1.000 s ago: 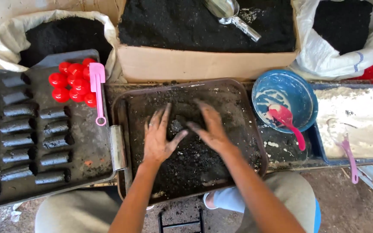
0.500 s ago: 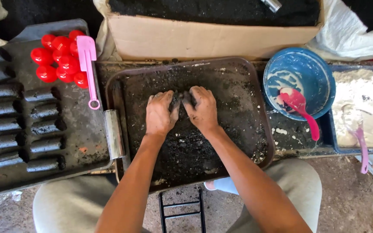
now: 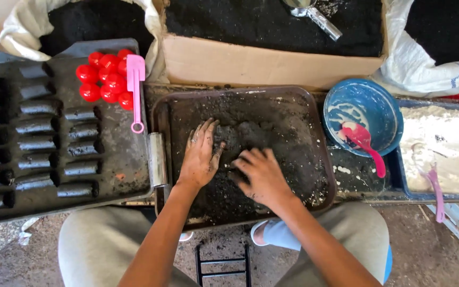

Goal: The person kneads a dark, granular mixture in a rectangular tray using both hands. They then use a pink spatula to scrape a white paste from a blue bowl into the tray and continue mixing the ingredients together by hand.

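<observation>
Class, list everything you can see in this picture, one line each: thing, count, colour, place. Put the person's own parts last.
Tray: one, dark brown, centre.
Dark mix: one heap, black, in tray.
Moulded rolls: many, black, left board.
Balls: a cluster, red, top of left board.
Scoop: one, pink, beside balls.
Cardboard box: one, tan, above tray.
Bowl: one, blue, right.
Spoon: one, pink, in bowl.
White powder: one pile, far right.
Left hand: on mix, open.
Right hand: on mix, open.
</observation>
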